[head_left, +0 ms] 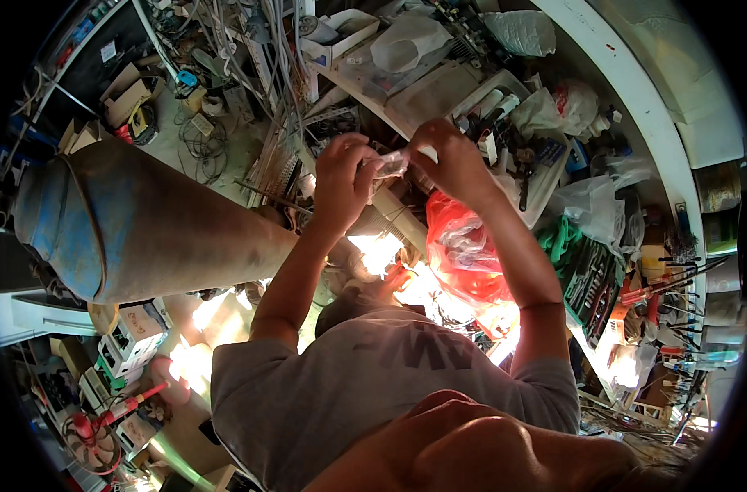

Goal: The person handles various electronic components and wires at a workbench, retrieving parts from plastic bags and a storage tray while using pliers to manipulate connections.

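A small, clear, shiny piece that looks like a plastic packet (391,164) is stretched between my two hands. My left hand (341,176) pinches its left end with thumb and fingers. At its other end, the bent fingers of my right hand (451,160) are closed on it. What lies inside the packet, if anything, is too small to make out. Both hands are raised at the near edge of a cluttered shelf (365,98). Just below my right forearm hangs a red plastic bag (468,254) with clear plastic in it.
A large rusty blue cylinder (160,225) juts in from the left. Bundled cables and rods (267,74) stand beyond my left hand. Clear bags (591,205), a tray of tools (587,283) and hanging hand tools (677,303) fill the right. A red fan (91,439) stands lower left.
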A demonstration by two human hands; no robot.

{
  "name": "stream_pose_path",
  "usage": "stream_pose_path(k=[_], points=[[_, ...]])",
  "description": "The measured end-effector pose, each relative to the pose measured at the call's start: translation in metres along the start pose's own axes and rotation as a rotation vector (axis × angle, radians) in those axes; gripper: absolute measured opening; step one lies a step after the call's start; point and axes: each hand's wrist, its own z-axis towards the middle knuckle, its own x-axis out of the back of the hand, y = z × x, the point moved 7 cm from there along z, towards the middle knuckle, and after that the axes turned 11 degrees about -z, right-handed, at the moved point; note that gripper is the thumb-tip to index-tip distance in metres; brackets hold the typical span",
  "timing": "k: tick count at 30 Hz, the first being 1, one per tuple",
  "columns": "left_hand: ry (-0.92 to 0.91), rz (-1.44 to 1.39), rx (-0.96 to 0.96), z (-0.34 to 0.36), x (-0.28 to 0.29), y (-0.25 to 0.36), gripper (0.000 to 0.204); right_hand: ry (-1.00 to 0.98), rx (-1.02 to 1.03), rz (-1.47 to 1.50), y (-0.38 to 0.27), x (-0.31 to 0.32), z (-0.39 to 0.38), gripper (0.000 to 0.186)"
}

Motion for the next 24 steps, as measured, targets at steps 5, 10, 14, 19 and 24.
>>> stream_pose_path(k=[5,10,14,19,24], points=[[-0.012,-0.009,0.370,-0.004,0.015,-0.038,0.012,-0.114,-0.213,-0.381,0.047,-0.038,0.080,0.036],[0.016,0.075,0.441,-0.011,0.034,-0.055,0.014,-0.351,-0.329,-0.658,0.074,-0.102,0.126,0.059],[0.076,0.090,0.469,-0.019,0.054,-0.064,0.015,-0.309,-0.297,-0.727,0.077,-0.117,0.139,0.017],[0.094,0.049,0.549,-0.022,0.062,-0.082,0.018,-0.225,-0.111,-0.789,0.054,-0.106,0.142,0.010],[0.137,-0.029,0.544,-0.013,0.056,-0.096,0.022,0.098,0.109,-0.837,0.042,-0.064,0.141,0.005]])
